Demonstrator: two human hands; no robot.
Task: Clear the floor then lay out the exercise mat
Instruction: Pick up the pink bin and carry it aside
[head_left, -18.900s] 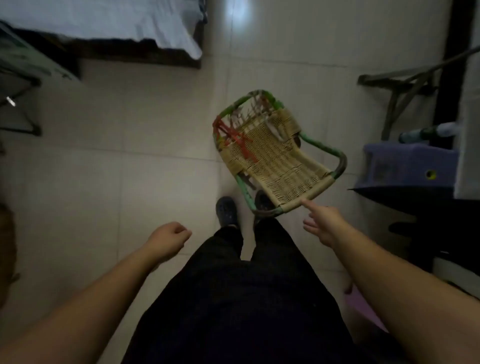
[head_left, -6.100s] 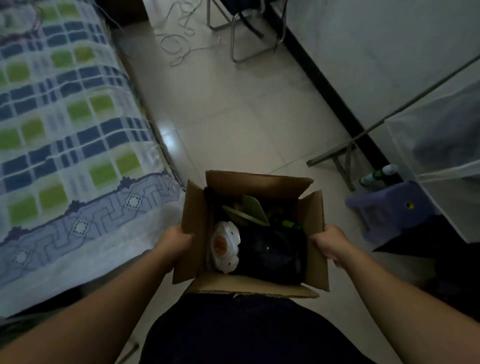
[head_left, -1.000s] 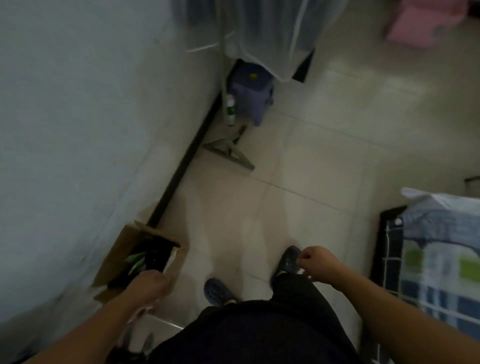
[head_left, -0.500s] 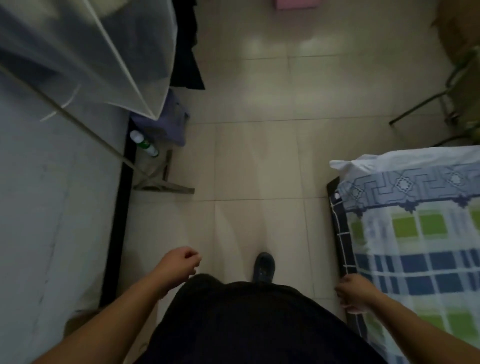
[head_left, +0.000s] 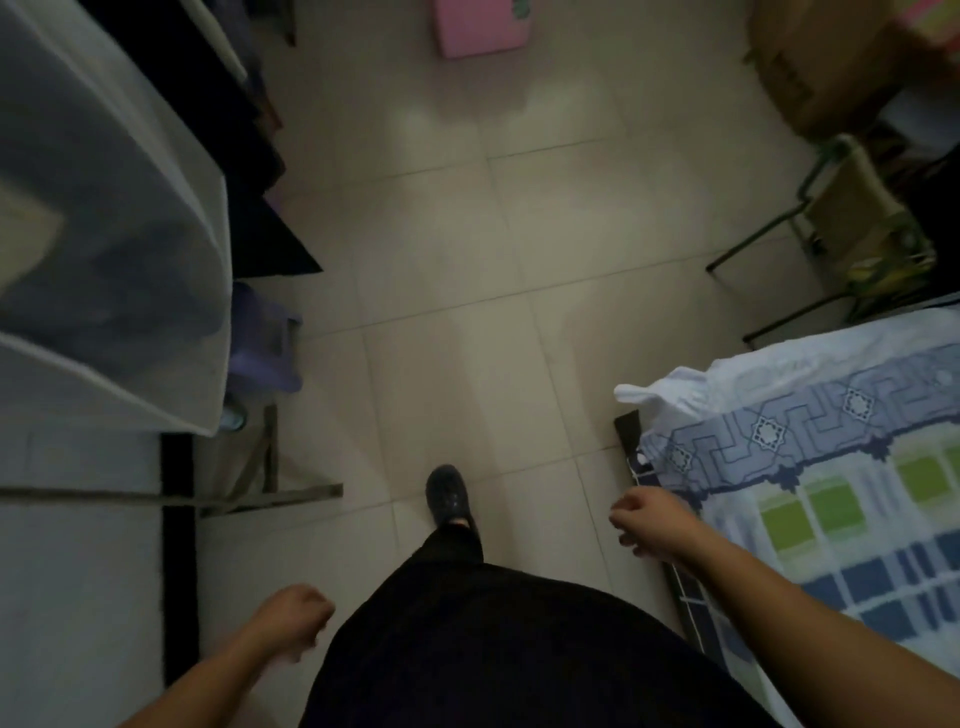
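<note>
I look down at a beige tiled floor (head_left: 457, 249) between a wall on the left and a bed on the right. A pink item (head_left: 480, 26), which may be the mat or a stool, lies at the top edge. My left hand (head_left: 293, 621) hangs by my hip, fingers loosely curled, holding nothing. My right hand (head_left: 652, 522) swings beside the bed's corner, also loosely curled and holding nothing. One dark shoe (head_left: 448, 493) steps forward in the middle.
A bed with a blue and green checked cover (head_left: 831, 478) fills the lower right. A mesh-covered rack (head_left: 104, 234) stands left, with a purple stool (head_left: 265, 338) and a dark cloth (head_left: 270, 234) beside it. A cardboard box (head_left: 810, 67) and a wicker chair (head_left: 862, 218) sit top right.
I have turned away from the cardboard box by the wall and walked forward. The pink item and wicker chair have come closer into view. Both hands swing with nothing in them.
</note>
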